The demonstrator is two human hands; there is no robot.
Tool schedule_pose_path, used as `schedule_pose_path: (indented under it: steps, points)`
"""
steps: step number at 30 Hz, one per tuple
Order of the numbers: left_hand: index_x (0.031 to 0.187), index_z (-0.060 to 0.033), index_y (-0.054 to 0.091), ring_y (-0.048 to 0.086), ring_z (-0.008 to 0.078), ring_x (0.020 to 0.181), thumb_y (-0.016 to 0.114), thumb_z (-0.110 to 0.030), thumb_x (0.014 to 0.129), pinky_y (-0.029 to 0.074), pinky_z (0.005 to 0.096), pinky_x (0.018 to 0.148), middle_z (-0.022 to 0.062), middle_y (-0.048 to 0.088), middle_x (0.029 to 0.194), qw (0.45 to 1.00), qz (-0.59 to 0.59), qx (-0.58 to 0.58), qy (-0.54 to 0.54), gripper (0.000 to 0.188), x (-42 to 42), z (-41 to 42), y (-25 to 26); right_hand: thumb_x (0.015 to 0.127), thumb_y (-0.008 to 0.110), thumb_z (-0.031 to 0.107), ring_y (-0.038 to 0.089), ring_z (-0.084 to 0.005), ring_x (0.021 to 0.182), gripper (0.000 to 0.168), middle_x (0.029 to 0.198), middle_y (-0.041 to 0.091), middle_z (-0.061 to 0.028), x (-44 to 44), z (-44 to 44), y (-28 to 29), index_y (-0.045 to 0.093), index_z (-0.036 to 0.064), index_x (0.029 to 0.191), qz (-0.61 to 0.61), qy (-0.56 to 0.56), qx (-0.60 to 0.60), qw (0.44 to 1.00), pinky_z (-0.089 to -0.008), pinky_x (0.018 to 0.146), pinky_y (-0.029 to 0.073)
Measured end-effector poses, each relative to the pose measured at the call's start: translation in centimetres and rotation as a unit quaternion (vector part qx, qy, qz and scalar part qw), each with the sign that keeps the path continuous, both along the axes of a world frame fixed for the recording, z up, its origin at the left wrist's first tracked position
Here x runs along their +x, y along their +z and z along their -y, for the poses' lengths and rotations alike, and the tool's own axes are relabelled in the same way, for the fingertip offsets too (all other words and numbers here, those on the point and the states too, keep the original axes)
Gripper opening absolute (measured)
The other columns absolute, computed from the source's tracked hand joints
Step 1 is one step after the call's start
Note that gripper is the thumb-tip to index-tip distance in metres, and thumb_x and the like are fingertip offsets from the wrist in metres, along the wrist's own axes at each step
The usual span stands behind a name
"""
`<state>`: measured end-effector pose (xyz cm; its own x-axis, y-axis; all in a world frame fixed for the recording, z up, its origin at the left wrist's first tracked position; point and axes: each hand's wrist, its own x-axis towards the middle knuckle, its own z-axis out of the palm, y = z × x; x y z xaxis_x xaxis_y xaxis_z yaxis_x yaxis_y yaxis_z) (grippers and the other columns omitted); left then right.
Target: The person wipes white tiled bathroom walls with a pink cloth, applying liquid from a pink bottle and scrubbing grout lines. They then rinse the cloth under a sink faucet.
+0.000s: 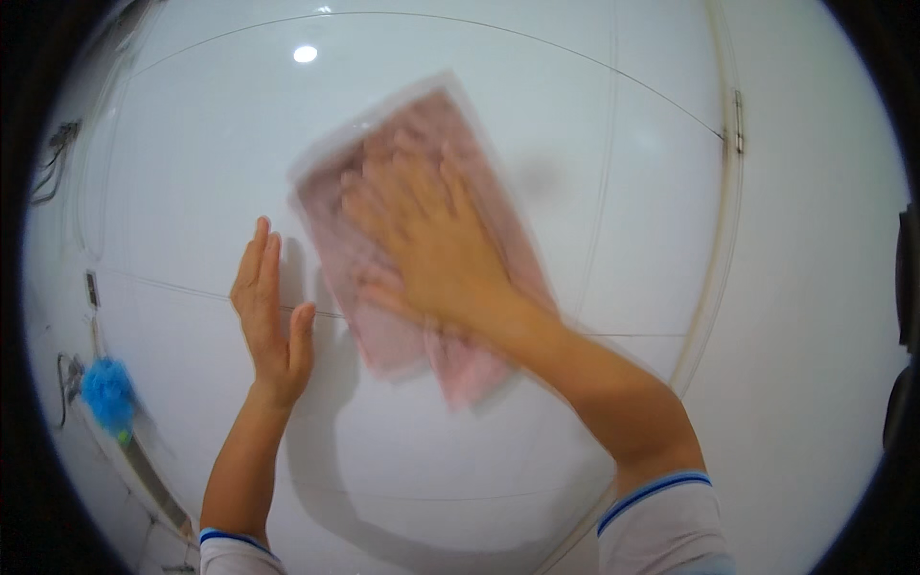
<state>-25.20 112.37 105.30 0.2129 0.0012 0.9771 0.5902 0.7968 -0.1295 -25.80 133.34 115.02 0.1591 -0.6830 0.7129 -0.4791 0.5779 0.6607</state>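
Note:
A pink cloth (392, 338) lies spread against a white tiled wall (215, 158), its outline blurred by motion. Flat on top of it, fingers spread, is my right hand (438, 237), pressing the cloth to the tiles. My left hand (272, 309) is held up to the left of the cloth, apart from it, thumb away from the fingers and nothing in it. Its shadow falls on the tiles to its right; whether its edge touches the wall, I cannot tell.
A blue mesh bath sponge (109, 395) hangs at the lower left. Metal fixtures (61, 147) sit on the wall at the far left. At the right runs a door frame edge (708, 302) with a hinge (738, 122). Dark objects (907, 280) show at the right rim.

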Motion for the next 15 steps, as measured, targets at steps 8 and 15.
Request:
schedule_pose_path:
  steps: [8, 15]
  points:
    - [0.139, -0.0037, 0.044, 0.034, 0.0317, 0.136, 0.052, -0.02, 0.093, 0.024, 0.0408, 0.107, 0.0176, 0.033, 0.151, 0.989, 0.111, 0.044, 0.091, 0.049, 1.2, 10.3, -5.4, 0.085, 0.062, 0.03, 0.024, -0.0381, 0.14, 0.068, 0.148, 0.033, -0.0205, 6.3, -12.6, -1.8, 0.037, 0.008, 0.144, 0.001, -0.262, -0.196, 0.945, -0.0499, 0.114, 0.018]
    - [0.135, -0.0034, 0.048, 0.041, 0.0311, 0.129, 0.062, -0.016, 0.086, 0.028, 0.0406, 0.099, 0.0199, 0.035, 0.149, 0.991, 0.113, 0.07, -0.009, 0.053, 3.7, 21.0, -14.5, 0.094, 0.044, 0.051, 0.04, -0.037, 0.128, 0.06, 0.137, 0.046, -0.0189, 1.3, 0.4, 18.9, 0.043, 0.013, 0.139, -0.144, -0.422, -0.332, 0.831, -0.0495, 0.102, 0.034]
